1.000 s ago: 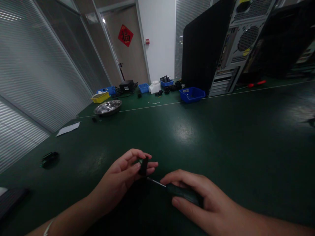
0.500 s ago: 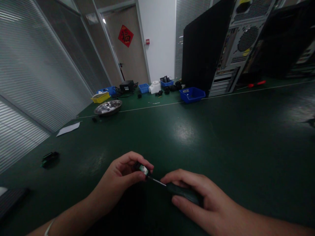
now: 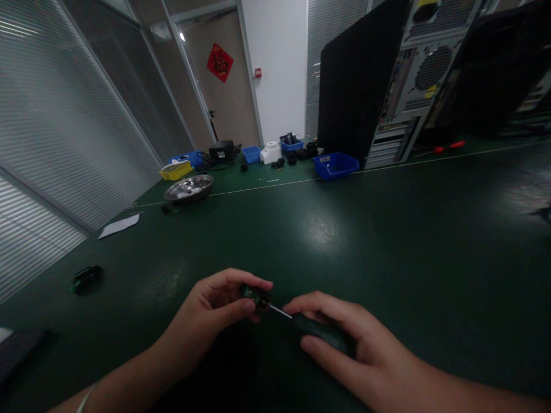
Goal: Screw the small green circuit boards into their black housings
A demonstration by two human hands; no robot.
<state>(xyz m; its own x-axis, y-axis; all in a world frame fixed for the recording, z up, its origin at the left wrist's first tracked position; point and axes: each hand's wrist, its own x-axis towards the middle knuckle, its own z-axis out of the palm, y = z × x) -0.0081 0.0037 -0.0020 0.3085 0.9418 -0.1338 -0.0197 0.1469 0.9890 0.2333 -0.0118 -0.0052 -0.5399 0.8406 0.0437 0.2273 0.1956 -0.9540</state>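
Between thumb and fingers, my left hand (image 3: 215,310) pinches a small dark part (image 3: 257,295) with some green on it; its exact kind is too dim to make out. My right hand (image 3: 344,332) is wrapped round the dark handle of a screwdriver (image 3: 319,332). The thin metal shaft points up and left, and its tip is at the right end of the small part. Whether the tip sits inside the part or only touches it is hidden. Both hands are just above the green tabletop (image 3: 275,229).
A small dark-and-green part (image 3: 86,279) and a white paper (image 3: 119,226) lie at left. Farther back are a metal bowl (image 3: 189,188), a yellow bin (image 3: 176,170) and a blue bin (image 3: 336,166). A computer case (image 3: 365,86) stands at back right, near a red-handled tool (image 3: 449,147).
The small part has turned in my left fingers, so its pale label face no longer shows. It and the screwdriver tip have shifted slightly right. My right hand has barely moved.
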